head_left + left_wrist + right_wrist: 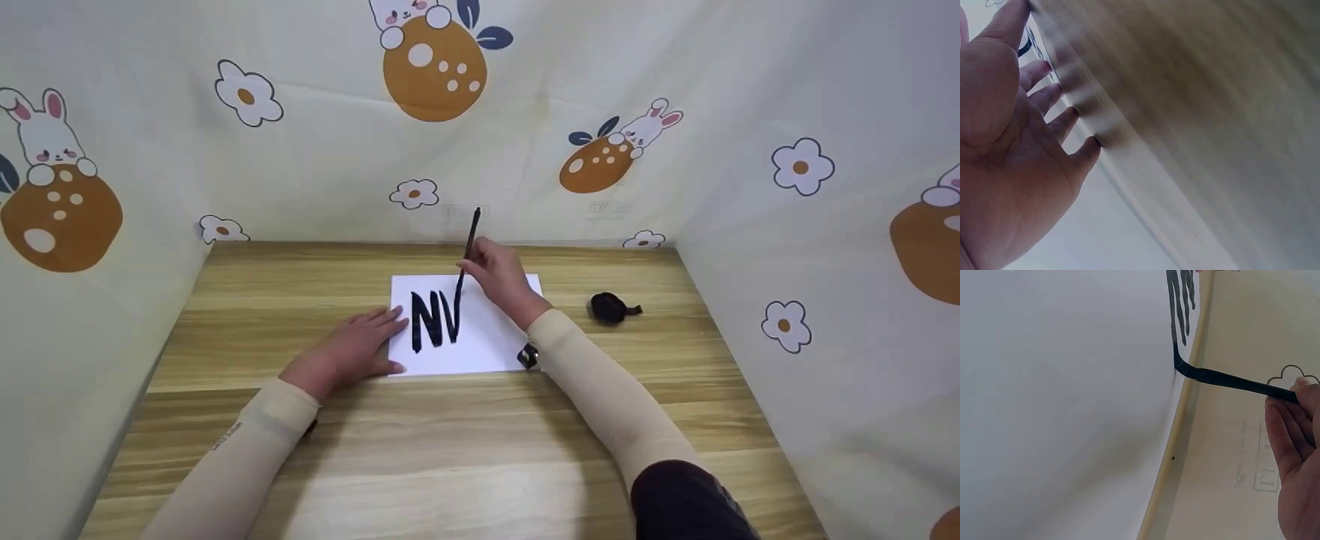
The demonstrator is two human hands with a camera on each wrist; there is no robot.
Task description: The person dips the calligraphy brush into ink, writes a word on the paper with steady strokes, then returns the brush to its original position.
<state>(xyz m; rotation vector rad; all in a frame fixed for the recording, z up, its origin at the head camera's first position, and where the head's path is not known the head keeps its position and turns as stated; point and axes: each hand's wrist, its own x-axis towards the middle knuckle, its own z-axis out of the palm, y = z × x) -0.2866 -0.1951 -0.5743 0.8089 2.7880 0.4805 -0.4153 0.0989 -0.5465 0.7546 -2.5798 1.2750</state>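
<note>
A white sheet of paper (491, 352) lies on the wooden table, bearing thick black strokes (426, 321) that look like an N and a V. My right hand (504, 276) pinches a dark brush (473, 232) by its handle above the sheet. In the right wrist view the bent black bristles (1185, 369) touch the paper at the end of a stroke. My left hand (352, 349) rests at the sheet's left edge, its spread fingertips on the paper. The left wrist view shows those fingers (1064, 121) extended, pressing down.
To the right of the paper sits a small black dish (607, 308) with a short handle; its contents are too dark to tell. A small black device (528, 355) shows under the right wrist. Patterned cloth (322, 172) rises behind the wooden table (450, 457) and on both sides.
</note>
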